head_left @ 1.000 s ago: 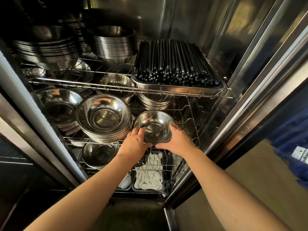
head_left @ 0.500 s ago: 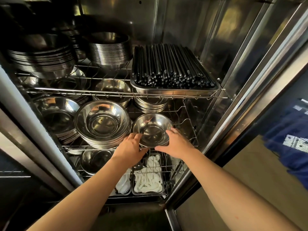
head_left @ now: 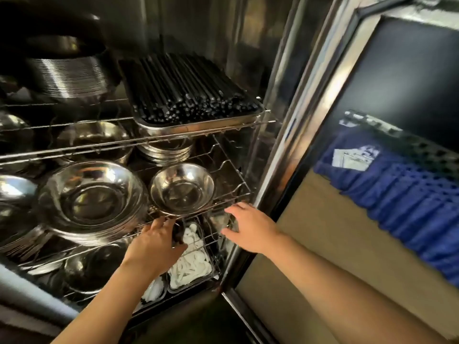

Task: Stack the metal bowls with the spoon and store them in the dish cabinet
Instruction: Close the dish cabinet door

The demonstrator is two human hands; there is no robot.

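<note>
Small metal bowl (head_left: 182, 188) sits empty on mid wire shelf (head_left: 233, 194) w/ bowl stack (head_left: 90, 201) at its left, tray (head_left: 198, 125) above full of black chopsticks (head_left: 183, 88); left hand (head_left: 156, 242) & right hand (head_left: 248, 228) both spread, empty, at shelf's front edge.

The small shiny metal bowl (head_left: 182, 189) sits upright on the cabinet's middle wire rack (head_left: 223, 170).

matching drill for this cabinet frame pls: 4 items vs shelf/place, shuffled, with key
Items
1. small shiny metal bowl
2. bundle of black chopsticks in a steel tray
3. white plastic spoons in a bin
4. blue slatted crate

Places
A. bottom rack
B. outside the cabinet, to the right
C. middle wire rack, right of the big bowl stack
D. top rack

Pairs: 1-C, 2-D, 3-A, 4-B
</note>
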